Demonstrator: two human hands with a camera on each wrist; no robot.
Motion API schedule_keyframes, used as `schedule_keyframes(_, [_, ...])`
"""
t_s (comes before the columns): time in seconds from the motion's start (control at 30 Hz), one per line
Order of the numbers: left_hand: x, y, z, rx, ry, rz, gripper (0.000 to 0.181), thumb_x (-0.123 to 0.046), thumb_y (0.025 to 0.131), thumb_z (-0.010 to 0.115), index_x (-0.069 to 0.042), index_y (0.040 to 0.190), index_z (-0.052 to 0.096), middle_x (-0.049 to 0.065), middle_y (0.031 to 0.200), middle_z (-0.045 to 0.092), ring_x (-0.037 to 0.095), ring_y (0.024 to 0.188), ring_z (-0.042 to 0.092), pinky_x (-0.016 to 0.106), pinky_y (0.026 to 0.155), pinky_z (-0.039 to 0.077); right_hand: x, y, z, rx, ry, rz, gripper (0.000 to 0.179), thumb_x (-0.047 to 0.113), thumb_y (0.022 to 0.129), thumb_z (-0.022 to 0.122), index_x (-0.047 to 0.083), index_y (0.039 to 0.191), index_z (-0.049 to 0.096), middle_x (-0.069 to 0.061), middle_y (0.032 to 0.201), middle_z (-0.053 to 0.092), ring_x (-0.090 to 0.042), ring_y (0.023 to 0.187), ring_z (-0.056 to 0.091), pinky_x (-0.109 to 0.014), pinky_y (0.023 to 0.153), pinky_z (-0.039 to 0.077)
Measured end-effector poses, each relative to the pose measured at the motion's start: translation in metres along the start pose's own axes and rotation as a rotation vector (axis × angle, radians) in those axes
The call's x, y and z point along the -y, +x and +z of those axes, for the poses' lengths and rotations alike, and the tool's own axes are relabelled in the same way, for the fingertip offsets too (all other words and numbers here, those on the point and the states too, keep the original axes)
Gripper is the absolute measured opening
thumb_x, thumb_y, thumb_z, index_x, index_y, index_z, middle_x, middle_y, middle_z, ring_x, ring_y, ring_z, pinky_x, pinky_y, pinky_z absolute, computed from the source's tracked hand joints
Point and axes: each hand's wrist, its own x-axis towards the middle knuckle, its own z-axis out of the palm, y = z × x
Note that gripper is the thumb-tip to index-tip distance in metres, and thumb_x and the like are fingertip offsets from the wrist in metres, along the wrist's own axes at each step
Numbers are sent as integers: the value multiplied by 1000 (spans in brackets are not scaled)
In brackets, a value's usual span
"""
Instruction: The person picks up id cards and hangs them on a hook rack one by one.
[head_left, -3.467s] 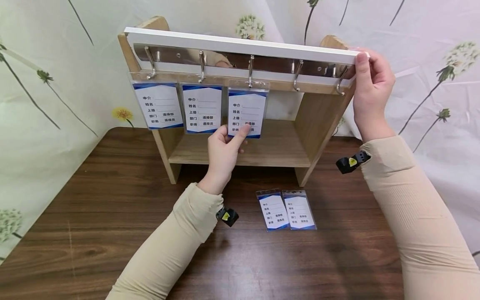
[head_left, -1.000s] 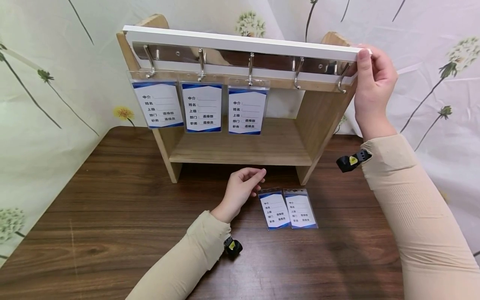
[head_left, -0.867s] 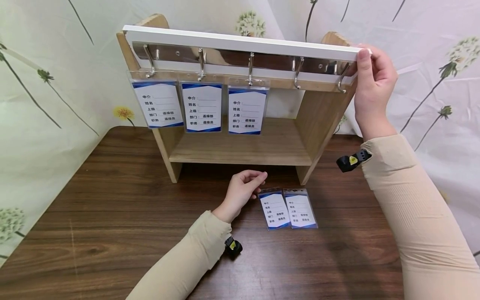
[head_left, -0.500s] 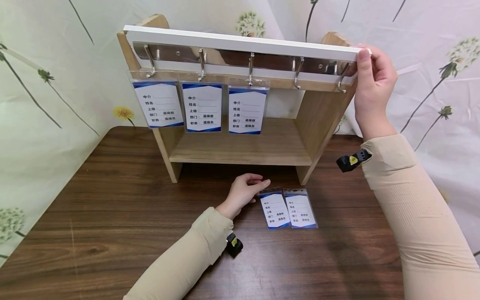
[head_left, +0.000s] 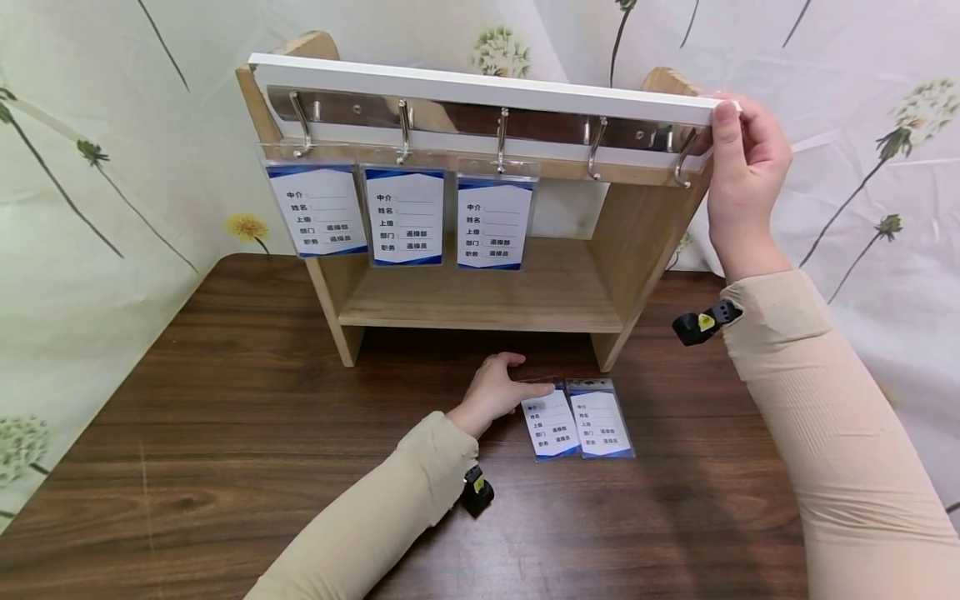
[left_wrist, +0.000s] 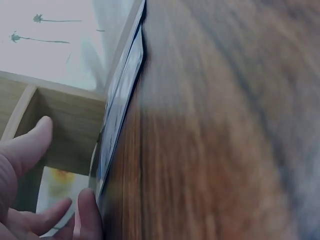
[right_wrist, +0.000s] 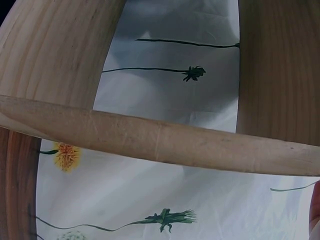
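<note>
My left hand (head_left: 495, 396) is at the top left corner of an ID badge in a clear sleeve (head_left: 551, 425) lying on the table. Its thumb reaches above the badge; in the left wrist view thumb and fingers are spread apart, one fingertip at the badge's edge (left_wrist: 120, 107). A second badge (head_left: 602, 421) lies right beside the first. My right hand (head_left: 746, 175) grips the right end of a white hook rack (head_left: 480, 82), thumb in front. Three badges, the left (head_left: 318, 208), middle (head_left: 405, 217) and right (head_left: 491, 221), hang from the rack's hooks.
The rack leans on a wooden shelf (head_left: 480, 292) standing on the dark wood table (head_left: 225, 467). The two rightmost hooks, one of them a silver hook (head_left: 596, 150), bear no badges. A flower-printed cloth (head_left: 112, 150) hangs behind.
My left hand has let go of the third hanging badge and come down to the table. Lately it has moved right and its thumb has spread over the badge. My right hand stays put.
</note>
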Motion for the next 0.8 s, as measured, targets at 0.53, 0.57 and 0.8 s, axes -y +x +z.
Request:
schedule_keyframes(0.53, [-6, -9, 13, 4, 384, 36, 87, -26, 66, 93, -10, 141, 51, 17, 150, 42, 32, 118, 57, 49, 89, 51, 3, 0, 1, -8, -2, 14, 14, 2, 95, 61, 5, 94, 74, -3, 83, 69, -13, 68, 52, -24, 71, 45])
schedule_keyframes(0.57, [-6, -9, 13, 6, 392, 38, 87, -26, 66, 93, -10, 140, 51, 17, 150, 42, 31, 116, 58, 49, 88, 51, 3, 0, 1, -9, -3, 16, 14, 2, 95, 61, 5, 94, 74, -3, 83, 69, -13, 68, 52, -24, 71, 45])
schedule_keyframes(0.8, [-8, -9, 12, 41, 436, 25, 80, -25, 65, 94, -10, 134, 55, 17, 149, 44, 29, 117, 57, 46, 88, 51, 1, 0, 0, -10, 1, 23, 13, 2, 94, 62, 4, 95, 74, -3, 83, 68, -13, 68, 52, -24, 71, 45])
